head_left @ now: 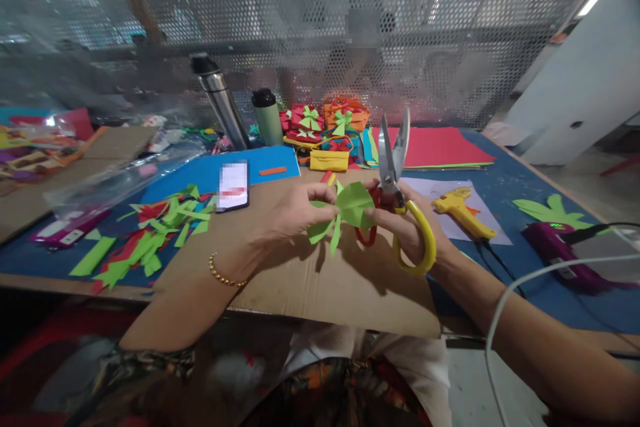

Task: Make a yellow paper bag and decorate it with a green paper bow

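Note:
Between my two hands is a green paper bow [354,203] with loops and pointed tails. My left hand [299,213] pinches its left loop between thumb and fingers. The right loop is pinched by my right hand [406,223], which also carries the scissors [393,170], blades up and apart. One scissor handle is yellow, the other red and partly hidden behind the bow. Below the bow lies a brown cardboard sheet [300,287].
Green and red paper scraps [150,233] and a phone [233,185] lie left. Behind stand a steel flask [223,103], a green bottle [268,119] and small paper bags [330,160]. To the right are a yellow glue gun [463,212], a purple device [565,257] and a white cable [500,307].

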`<action>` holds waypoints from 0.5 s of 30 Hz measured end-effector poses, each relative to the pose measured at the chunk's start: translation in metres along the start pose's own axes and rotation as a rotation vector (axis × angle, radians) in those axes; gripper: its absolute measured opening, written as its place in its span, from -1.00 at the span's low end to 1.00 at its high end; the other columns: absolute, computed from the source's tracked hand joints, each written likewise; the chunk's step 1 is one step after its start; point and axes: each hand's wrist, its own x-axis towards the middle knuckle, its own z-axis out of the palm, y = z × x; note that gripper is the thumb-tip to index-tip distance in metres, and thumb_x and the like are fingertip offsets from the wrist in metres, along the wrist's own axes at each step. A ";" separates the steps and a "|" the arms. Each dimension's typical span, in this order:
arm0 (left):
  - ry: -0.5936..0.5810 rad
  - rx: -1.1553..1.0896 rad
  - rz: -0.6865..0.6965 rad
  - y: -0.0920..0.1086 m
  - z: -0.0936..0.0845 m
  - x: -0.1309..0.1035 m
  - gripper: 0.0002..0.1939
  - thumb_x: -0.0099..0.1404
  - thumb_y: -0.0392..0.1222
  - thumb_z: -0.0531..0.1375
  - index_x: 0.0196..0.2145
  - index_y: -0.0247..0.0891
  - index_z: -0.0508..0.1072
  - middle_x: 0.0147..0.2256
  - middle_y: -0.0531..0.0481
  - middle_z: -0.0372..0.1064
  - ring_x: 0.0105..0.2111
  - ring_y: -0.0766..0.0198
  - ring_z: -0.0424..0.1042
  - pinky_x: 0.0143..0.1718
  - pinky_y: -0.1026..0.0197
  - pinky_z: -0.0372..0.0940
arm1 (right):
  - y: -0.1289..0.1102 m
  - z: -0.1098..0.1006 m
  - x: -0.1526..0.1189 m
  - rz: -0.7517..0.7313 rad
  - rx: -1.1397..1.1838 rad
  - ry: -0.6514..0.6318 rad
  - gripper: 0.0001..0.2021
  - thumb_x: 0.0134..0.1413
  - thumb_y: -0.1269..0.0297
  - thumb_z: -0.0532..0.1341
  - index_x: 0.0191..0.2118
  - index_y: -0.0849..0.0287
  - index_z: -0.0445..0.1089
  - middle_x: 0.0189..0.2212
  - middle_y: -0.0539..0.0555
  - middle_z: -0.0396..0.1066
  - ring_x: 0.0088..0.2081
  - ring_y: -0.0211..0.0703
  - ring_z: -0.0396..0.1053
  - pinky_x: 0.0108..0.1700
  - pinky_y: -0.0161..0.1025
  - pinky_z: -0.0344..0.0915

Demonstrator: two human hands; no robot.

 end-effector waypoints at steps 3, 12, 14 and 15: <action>-0.118 0.108 0.004 0.002 -0.006 0.002 -0.92 0.04 -0.22 0.29 -0.48 -0.24 0.47 -0.45 0.06 0.40 -0.45 0.29 0.37 -0.43 0.24 0.20 | -0.003 0.000 -0.001 0.050 -0.004 -0.041 -0.64 -0.04 0.09 0.40 -0.10 0.08 0.49 -0.35 0.02 0.49 -0.31 -0.05 0.45 -0.21 -0.07 0.44; -0.167 0.059 0.085 0.010 -0.009 0.001 -0.76 0.13 -0.02 0.38 -0.39 -0.26 0.59 -0.36 -0.01 0.49 -0.36 0.24 0.39 -0.33 0.22 0.23 | -0.006 -0.001 -0.006 0.074 -0.047 -0.050 -0.60 -0.12 0.10 0.45 -0.11 0.10 0.53 -0.42 -0.05 0.39 -0.44 -0.19 0.32 -0.38 -0.18 0.31; -0.064 -0.170 0.127 0.001 -0.012 0.009 -0.63 0.19 0.13 0.38 -0.30 -0.28 0.63 -0.25 -0.10 0.55 -0.30 0.19 0.44 -0.29 0.19 0.28 | -0.006 0.000 -0.004 0.060 0.024 0.042 -0.60 -0.14 0.14 0.44 -0.11 0.10 0.52 -0.47 -0.10 0.32 -0.47 -0.22 0.28 -0.38 -0.19 0.28; -0.001 -0.286 0.130 -0.005 -0.013 0.014 -0.60 0.20 0.16 0.38 -0.30 -0.28 0.63 -0.25 -0.13 0.56 -0.31 0.19 0.45 -0.29 0.18 0.29 | -0.006 0.001 -0.003 0.045 0.066 0.102 -0.60 -0.15 0.16 0.44 -0.12 0.09 0.51 -0.50 -0.12 0.28 -0.47 -0.23 0.26 -0.38 -0.20 0.26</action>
